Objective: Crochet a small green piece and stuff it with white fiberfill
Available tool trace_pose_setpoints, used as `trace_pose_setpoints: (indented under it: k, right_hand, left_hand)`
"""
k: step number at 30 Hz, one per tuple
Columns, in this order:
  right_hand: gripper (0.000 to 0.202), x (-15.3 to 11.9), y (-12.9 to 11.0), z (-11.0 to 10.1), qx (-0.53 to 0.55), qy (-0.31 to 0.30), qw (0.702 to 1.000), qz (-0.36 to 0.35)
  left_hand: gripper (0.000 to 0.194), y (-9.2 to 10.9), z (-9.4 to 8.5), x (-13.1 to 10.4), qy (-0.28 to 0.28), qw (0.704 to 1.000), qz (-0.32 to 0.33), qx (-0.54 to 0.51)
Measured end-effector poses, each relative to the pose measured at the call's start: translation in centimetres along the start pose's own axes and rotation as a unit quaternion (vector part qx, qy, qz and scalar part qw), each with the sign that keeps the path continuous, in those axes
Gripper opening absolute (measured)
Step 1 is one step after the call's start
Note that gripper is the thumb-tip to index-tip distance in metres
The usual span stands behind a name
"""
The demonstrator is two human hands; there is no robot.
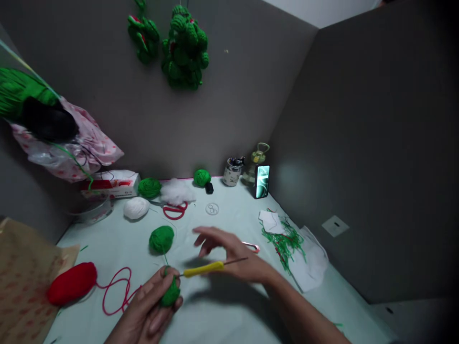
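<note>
In my left hand [148,298], a small green crocheted piece [170,293] is pinched between thumb and fingers. A yellow-handled crochet hook [203,269] has one metal end in that piece and points right, across the front of my right hand [233,251]. My right hand hovers above the table, fingers apart and stretched to the left; whether it touches the hook is unclear. A strand of yarn runs from the piece up to a green yarn ball [161,240] just behind it.
Red yarn [73,283] lies left, beside a brown paper bag [25,282]. Farther back are white yarn [136,208], red-handled scissors [175,210], stuffing [177,192] and a tin [232,172]. A phone [262,181] stands near the right wall, behind green yarn scraps [287,241].
</note>
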State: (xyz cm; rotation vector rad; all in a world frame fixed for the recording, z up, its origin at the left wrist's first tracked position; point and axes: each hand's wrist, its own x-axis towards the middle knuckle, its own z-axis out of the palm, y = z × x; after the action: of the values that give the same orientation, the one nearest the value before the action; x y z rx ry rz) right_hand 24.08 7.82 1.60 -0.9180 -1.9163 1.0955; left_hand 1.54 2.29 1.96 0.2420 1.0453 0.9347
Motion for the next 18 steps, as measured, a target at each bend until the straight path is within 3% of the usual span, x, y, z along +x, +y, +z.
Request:
trace_pose_setpoints:
  k: [2, 3, 5, 10, 15, 18]
  right_hand:
    - [0.059, -1.5, -2.2, 3.2, 0.007, 0.013, 0.999, -0.047]
    - [0.040, -2.0, -2.9, 4.2, 0.008, 0.049, 0.997, -0.052]
    - [0.024, -2.8, -3.7, 5.4, 0.013, 0.122, 0.991, -0.048]
    - [0.019, -3.5, -4.0, 6.1, 0.032, 0.223, 0.974, -0.023]
    - [0.017, -3.6, -4.4, 7.1, 0.080, 0.250, 0.965, 0.010]
    - [0.008, -3.6, -3.8, 7.0, 0.185, 0.246, 0.950, 0.049]
  left_hand:
    - [0.032, -0.1, 0.8, 0.1, -0.035, 0.999, 0.017, 0.028]
    - [0.036, -0.2, 1.1, 0.1, -0.050, 0.998, 0.030, 0.039]
    - [0.038, -0.6, 1.8, 0.1, -0.080, 0.994, 0.055, 0.053]
    - [0.028, -0.9, 2.4, -0.2, -0.136, 0.984, 0.086, 0.078]
    - [0.034, -1.2, 1.7, -0.5, -0.129, 0.977, 0.118, 0.123]
    - [0.037, -0.9, 1.7, -0.7, -0.137, 0.964, 0.124, 0.192]
